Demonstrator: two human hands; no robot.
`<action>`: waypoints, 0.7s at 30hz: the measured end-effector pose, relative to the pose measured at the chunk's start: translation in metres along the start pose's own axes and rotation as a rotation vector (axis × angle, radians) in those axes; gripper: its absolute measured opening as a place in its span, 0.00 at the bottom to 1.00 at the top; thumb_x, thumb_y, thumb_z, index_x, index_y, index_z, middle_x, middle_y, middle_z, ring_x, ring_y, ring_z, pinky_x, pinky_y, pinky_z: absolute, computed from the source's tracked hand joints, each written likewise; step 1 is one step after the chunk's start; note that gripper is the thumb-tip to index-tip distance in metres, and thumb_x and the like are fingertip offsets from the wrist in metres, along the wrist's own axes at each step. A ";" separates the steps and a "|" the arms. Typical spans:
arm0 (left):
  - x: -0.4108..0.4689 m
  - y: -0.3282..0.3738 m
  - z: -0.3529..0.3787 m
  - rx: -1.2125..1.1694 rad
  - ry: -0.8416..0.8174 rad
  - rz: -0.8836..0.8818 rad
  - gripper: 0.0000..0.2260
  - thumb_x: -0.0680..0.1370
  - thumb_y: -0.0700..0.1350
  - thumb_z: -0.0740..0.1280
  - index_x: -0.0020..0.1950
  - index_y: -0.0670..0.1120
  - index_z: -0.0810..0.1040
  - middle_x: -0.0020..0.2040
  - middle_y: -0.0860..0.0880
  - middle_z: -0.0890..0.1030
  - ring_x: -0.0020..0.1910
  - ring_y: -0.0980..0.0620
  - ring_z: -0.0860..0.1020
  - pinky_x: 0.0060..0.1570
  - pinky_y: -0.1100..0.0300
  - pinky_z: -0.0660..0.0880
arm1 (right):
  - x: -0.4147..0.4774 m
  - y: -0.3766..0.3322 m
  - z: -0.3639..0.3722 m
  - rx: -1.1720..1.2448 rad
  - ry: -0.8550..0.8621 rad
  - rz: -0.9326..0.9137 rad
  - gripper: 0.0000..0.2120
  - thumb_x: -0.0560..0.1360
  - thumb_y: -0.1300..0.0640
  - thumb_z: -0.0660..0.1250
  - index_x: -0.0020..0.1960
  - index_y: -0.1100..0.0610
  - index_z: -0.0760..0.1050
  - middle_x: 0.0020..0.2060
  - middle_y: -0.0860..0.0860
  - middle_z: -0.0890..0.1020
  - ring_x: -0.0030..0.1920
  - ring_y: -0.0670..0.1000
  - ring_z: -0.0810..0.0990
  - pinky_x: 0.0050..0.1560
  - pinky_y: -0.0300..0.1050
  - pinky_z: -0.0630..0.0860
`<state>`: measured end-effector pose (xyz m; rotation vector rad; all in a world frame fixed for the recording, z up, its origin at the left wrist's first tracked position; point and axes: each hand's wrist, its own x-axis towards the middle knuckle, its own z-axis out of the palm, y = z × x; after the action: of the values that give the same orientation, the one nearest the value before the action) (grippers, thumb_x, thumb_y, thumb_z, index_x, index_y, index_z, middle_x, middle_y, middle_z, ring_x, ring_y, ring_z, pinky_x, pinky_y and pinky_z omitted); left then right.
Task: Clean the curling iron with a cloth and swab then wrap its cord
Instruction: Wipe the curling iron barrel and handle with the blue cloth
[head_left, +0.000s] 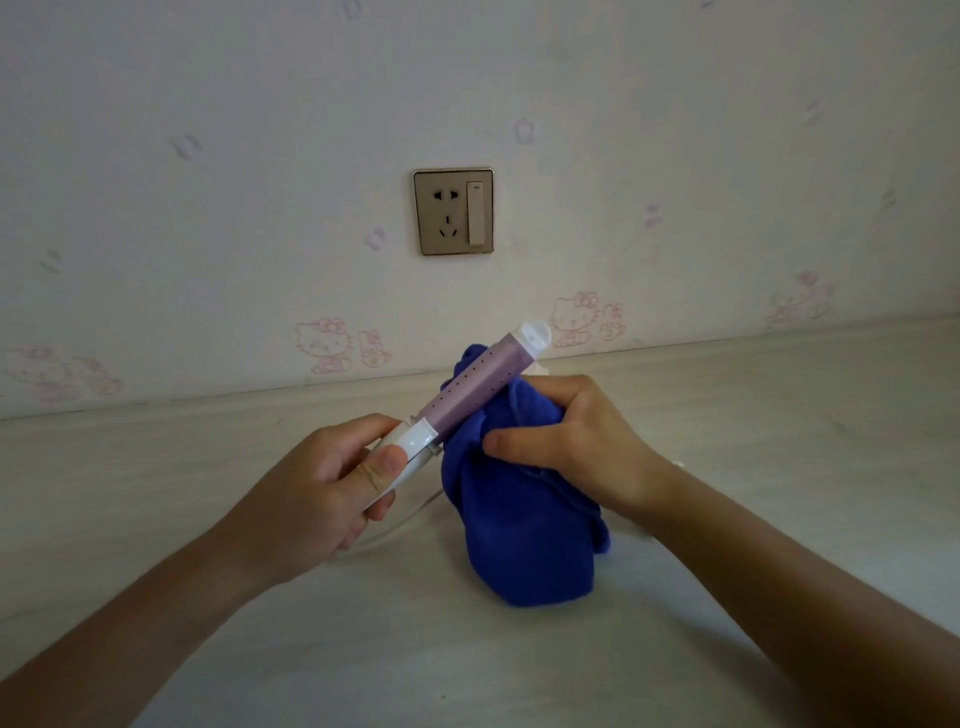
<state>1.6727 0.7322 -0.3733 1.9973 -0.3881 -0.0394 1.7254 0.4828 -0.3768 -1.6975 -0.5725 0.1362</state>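
Purple curling iron (475, 387), tilted up to the right above a pale table (208, 467). White handle gripped in curled left hand (332, 483). Blue cloth (524, 530) bunched against the barrel, clutched by right hand (566, 431). White cord (400, 525) trailing below. Wall socket (453, 211) behind.

head view, looking forward and down, close over hands (447, 467)

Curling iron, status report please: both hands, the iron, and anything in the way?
Left hand grips curling iron by white handle. Right hand holds blue cloth against purple barrel. Cord loose on table, not yet wrapped. No obstruction seen.
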 end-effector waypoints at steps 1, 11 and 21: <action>-0.002 -0.001 0.001 0.001 0.006 -0.021 0.12 0.78 0.56 0.60 0.53 0.56 0.81 0.33 0.46 0.75 0.24 0.51 0.66 0.23 0.59 0.65 | 0.000 0.002 0.002 -0.018 -0.011 0.019 0.08 0.76 0.62 0.74 0.55 0.54 0.84 0.46 0.51 0.88 0.48 0.53 0.87 0.50 0.46 0.84; -0.005 -0.002 0.001 -0.003 0.028 -0.026 0.11 0.78 0.58 0.60 0.54 0.59 0.81 0.33 0.48 0.74 0.26 0.50 0.66 0.24 0.58 0.65 | -0.001 0.006 0.012 -0.039 0.124 -0.091 0.05 0.73 0.59 0.74 0.48 0.59 0.83 0.41 0.56 0.85 0.44 0.60 0.84 0.46 0.52 0.83; 0.002 0.005 0.001 0.031 0.011 0.013 0.14 0.78 0.61 0.60 0.57 0.60 0.80 0.36 0.42 0.76 0.27 0.51 0.69 0.26 0.58 0.69 | -0.001 -0.001 0.003 0.048 0.148 -0.156 0.10 0.75 0.62 0.73 0.46 0.47 0.85 0.41 0.49 0.86 0.43 0.50 0.86 0.44 0.39 0.82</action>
<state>1.6736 0.7290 -0.3686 2.0243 -0.3969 -0.0136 1.7230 0.4854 -0.3765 -1.5945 -0.5841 -0.0863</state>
